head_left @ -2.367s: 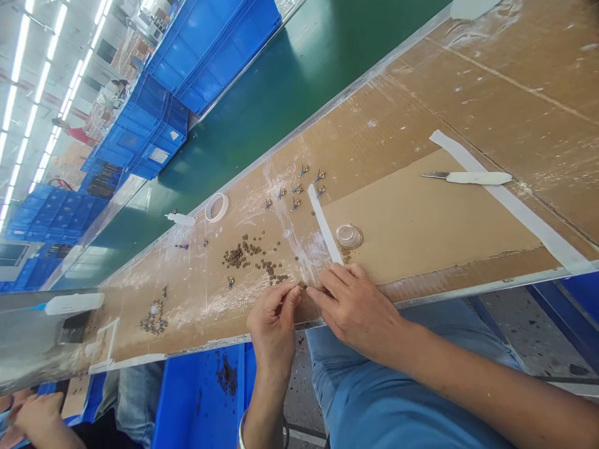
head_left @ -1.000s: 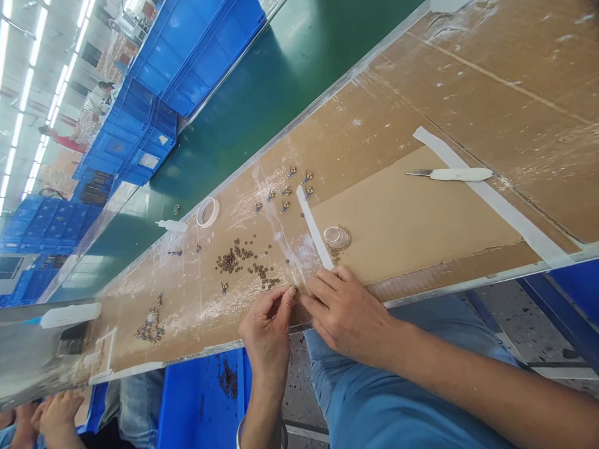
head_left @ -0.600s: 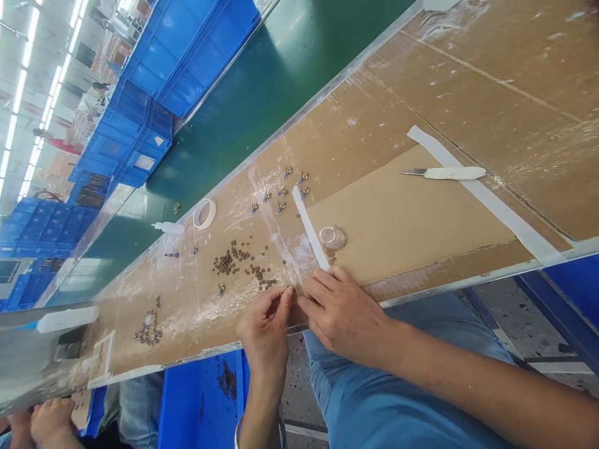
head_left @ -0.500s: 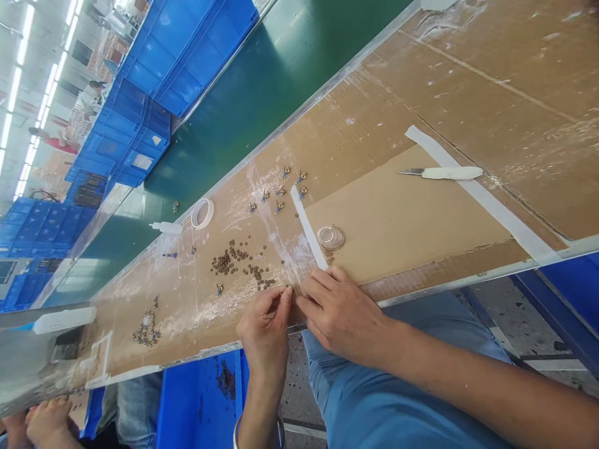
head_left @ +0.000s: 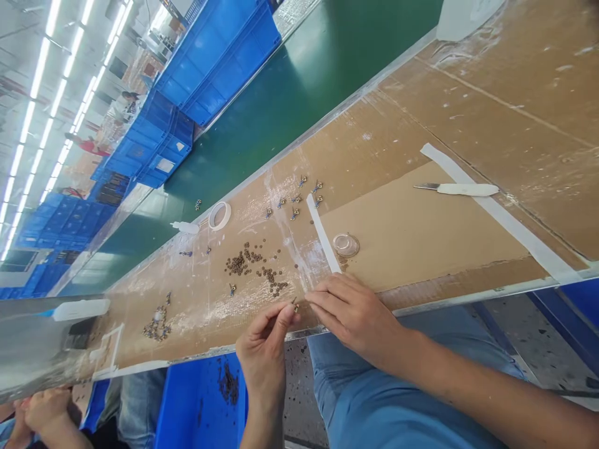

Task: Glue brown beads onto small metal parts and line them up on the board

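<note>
One piece [head_left: 295,305] pinched in my left hand [head_left: 266,340], right hand [head_left: 358,312] just beside, grip unclear. Seven pieces [head_left: 296,199] grouped, many discs [head_left: 238,264] loose; seems partway.

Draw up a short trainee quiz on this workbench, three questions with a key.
1. True or false: the white-handled knife lies across a white tape strip.
2. Which of the camera wearer's hands pinches a small part between thumb and finger?
3. Fill in the colour: the stacked crates beyond the green surface are ____.

Key: 1. True. 2. The left hand. 3. Blue.
</note>
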`<move>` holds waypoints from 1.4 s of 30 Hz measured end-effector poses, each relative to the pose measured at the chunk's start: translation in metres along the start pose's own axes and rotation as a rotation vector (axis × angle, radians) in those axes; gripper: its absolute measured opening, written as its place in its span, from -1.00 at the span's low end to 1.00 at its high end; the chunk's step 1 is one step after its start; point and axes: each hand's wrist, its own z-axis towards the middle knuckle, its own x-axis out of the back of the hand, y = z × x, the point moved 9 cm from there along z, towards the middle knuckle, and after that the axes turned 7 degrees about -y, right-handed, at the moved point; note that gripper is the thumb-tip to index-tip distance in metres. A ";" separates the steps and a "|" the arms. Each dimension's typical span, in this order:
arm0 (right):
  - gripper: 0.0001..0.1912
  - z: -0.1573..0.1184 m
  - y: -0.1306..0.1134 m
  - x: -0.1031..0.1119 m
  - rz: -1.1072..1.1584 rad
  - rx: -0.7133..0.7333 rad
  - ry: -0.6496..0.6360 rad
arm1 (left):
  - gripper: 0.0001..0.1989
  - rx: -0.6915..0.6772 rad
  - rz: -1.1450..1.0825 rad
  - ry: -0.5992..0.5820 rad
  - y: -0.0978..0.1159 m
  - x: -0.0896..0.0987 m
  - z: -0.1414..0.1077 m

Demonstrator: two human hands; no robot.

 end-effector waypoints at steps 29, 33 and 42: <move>-0.79 0.001 -0.028 0.027 0.060 0.140 0.209 | -0.79 0.058 -0.283 -0.043 0.003 0.011 0.025; -0.77 0.000 -0.034 0.031 -0.011 0.222 0.200 | -0.76 -0.040 -0.112 -0.126 0.020 -0.003 0.093; -0.70 -0.009 -0.019 0.033 -0.117 0.294 0.285 | -0.83 -0.092 0.154 -0.138 0.021 -0.044 0.196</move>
